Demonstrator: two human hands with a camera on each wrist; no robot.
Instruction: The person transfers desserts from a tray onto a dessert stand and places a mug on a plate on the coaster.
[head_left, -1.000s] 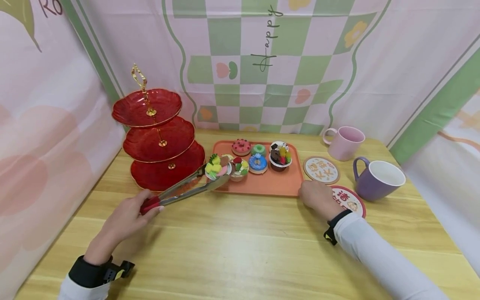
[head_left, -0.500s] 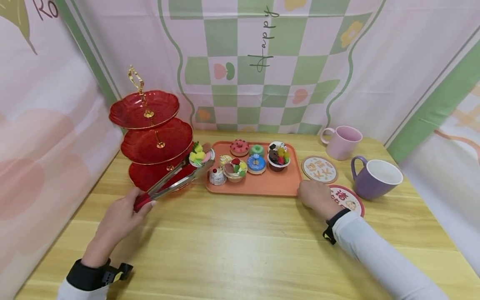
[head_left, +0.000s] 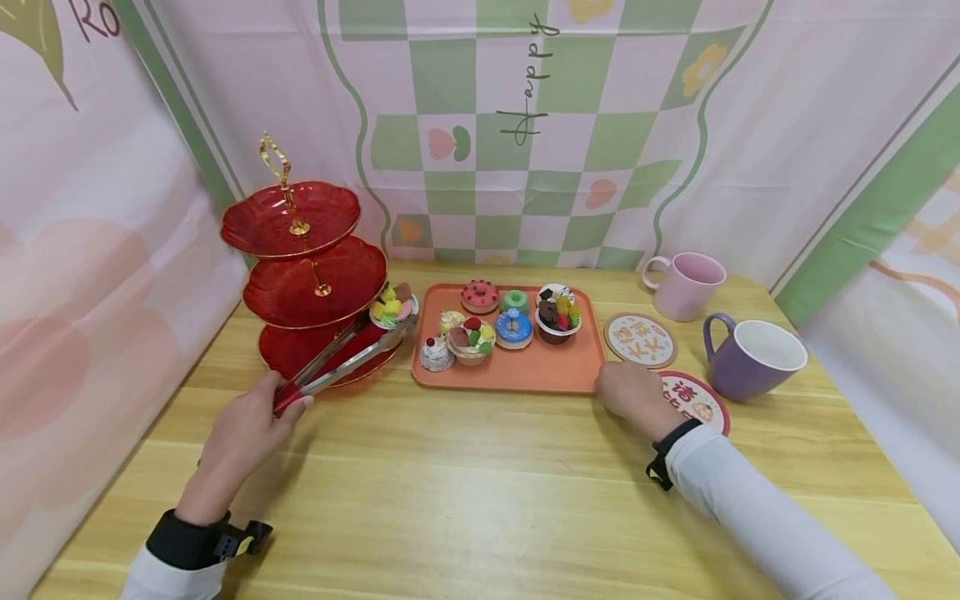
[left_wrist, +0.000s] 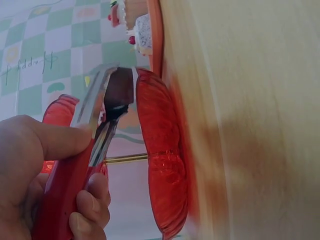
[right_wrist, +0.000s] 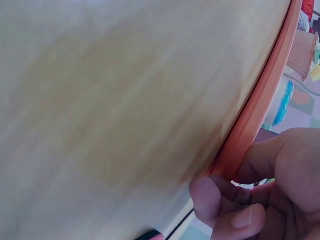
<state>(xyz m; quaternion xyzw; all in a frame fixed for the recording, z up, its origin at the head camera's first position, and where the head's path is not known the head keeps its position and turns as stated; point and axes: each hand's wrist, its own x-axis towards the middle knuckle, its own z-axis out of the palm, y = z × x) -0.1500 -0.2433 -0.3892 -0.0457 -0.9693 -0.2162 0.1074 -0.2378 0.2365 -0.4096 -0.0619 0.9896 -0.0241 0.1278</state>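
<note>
My left hand grips the red handle of metal tongs at the front of the three-tier red stand. Between the tongs' tips is a fruit-topped toy cupcake, at the right edge of the stand's bottom plate. The tongs mostly hide the cupcake in the left wrist view. My right hand holds the front right corner of the orange tray, thumb and curled fingers at its rim. On that tray sit a blue donut, a pink donut, a green donut and several toy cakes.
Right of the tray lie two round coasters, one tan-rimmed and one red-rimmed, the latter partly under my right wrist. A pink mug and a purple mug stand beyond them. Patterned cloth hangs behind the table.
My left hand has carried the cupcake in the tongs from the tray's left end leftward to the stand, then lowered it slightly. The right hand has stayed at the tray corner.
</note>
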